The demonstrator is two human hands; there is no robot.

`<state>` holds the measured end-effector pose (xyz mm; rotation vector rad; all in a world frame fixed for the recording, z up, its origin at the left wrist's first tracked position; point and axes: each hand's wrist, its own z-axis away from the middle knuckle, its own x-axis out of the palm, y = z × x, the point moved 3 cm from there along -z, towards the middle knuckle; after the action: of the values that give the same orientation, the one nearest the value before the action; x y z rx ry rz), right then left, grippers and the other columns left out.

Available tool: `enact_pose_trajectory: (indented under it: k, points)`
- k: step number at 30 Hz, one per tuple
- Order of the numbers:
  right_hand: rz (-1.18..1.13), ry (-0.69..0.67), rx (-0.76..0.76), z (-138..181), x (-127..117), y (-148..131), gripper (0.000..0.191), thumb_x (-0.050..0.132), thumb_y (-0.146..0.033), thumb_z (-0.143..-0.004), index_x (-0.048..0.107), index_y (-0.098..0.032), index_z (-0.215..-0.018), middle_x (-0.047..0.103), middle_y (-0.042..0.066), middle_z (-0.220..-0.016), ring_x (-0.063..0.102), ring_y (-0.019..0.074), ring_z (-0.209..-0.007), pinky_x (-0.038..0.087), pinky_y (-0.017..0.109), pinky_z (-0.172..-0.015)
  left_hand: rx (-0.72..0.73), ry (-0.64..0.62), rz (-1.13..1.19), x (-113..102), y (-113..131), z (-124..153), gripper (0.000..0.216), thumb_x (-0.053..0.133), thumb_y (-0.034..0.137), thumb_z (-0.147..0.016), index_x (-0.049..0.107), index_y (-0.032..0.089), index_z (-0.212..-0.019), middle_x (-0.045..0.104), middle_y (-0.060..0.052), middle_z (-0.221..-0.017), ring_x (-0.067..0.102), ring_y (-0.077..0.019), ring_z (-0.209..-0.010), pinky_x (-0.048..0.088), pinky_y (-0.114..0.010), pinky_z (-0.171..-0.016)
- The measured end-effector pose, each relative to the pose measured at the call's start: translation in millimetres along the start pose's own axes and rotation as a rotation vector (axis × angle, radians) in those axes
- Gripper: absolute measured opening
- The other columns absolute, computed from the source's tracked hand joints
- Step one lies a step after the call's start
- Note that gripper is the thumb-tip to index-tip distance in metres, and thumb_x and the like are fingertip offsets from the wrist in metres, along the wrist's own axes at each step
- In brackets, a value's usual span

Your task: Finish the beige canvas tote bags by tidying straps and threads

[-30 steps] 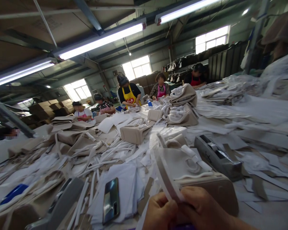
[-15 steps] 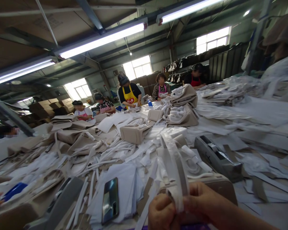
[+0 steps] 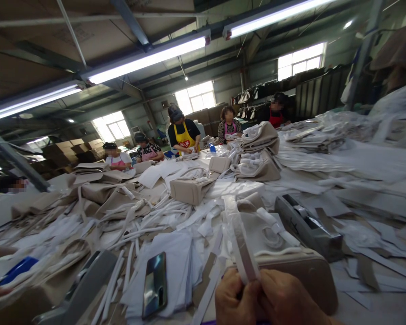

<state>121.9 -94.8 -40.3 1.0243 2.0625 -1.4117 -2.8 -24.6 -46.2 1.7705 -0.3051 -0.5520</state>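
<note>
Fingers [image 3: 272, 289] of both my hands are pinched shut on the near end of a white strip [image 3: 238, 239]. My left hand [image 3: 235, 300] and right hand [image 3: 287, 300] are pressed side by side at the bottom edge of view, knuckles touching. The white strip is long and narrow, with a glossy film over it, and it stands up out of my grip. Its long axis runs away from me toward the far end of the table and leans a little to my left. Its free end is up in the air above the clutter. Just behind my hands, and partly hidden by them, sits a beige bag [image 3: 291, 266] with pale cord coiled on its top face, and the strip rises in front of its left corner. To the right of the bag lies a grey tape dispenser [image 3: 307, 225], set at an angle on the paper scraps. To my left a phone [image 3: 154, 284] lies face up on a white stack, well apart from my hands. More beige bags and loose white strips cover the table [image 3: 375, 302] beyond. Several people in aprons [image 3: 184, 135] work at its far end.
</note>
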Motion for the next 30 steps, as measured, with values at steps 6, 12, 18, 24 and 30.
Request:
enact_pose_trajectory:
  k: [6,12,18,24,30]
  points:
    - [-0.325,-0.191,0.094,-15,-36,-14,0.012,0.061,-0.026,-0.087,0.069,-0.017,-0.085,0.071,0.005,-0.079,0.063,0.0190,-0.070,0.048,0.027,-0.065,0.297,0.046,-0.166,-8,21,-4,0.044,0.051,0.048,-0.096,0.074,0.018,-0.073,0.062,-0.006,-0.069,0.058,-0.0162,-0.062,0.043,-0.025,-0.057]
    - [-1.239,-0.381,0.335,-28,-46,-25,0.040,0.073,-0.053,-0.081,0.073,-0.013,-0.076,0.059,0.000,-0.063,0.063,0.0201,-0.074,0.052,0.033,-0.078,0.593,-0.071,-0.458,-18,24,1,0.039,0.047,0.043,-0.096,0.077,0.023,-0.081,0.058,-0.007,-0.061,0.054,-0.0180,-0.058,0.041,-0.028,-0.057]
    - [-1.397,-0.332,0.489,-24,-26,-31,0.030,0.078,-0.042,-0.077,0.073,-0.013,-0.078,0.055,-0.002,-0.061,0.057,0.0128,-0.062,0.047,0.023,-0.063,0.436,-0.259,-0.194,-16,22,-2,0.049,0.050,0.059,-0.092,0.080,0.020,-0.089,0.069,-0.012,-0.079,0.062,-0.0217,-0.072,0.048,-0.031,-0.068]
    - [-0.331,-0.056,0.050,-14,-17,-13,0.026,0.058,-0.031,-0.092,0.070,-0.015,-0.075,0.065,0.006,-0.069,0.056,0.0169,-0.064,0.045,0.027,-0.062,-0.507,-0.262,0.621,-6,13,-10,0.063,0.082,0.072,-0.060,0.074,0.011,-0.073,0.052,0.001,-0.055,0.042,-0.0078,-0.050,0.035,-0.020,-0.051]
    - [-0.461,-0.132,-0.086,-16,-29,-19,0.026,0.052,-0.033,-0.096,0.073,-0.016,-0.094,0.070,0.009,-0.086,0.062,0.0203,-0.078,0.048,0.030,-0.075,-0.186,-0.111,0.364,-11,15,-11,0.046,0.078,0.059,-0.076,0.078,0.014,-0.073,0.065,-0.006,-0.070,0.057,-0.0143,-0.065,0.043,-0.024,-0.062]
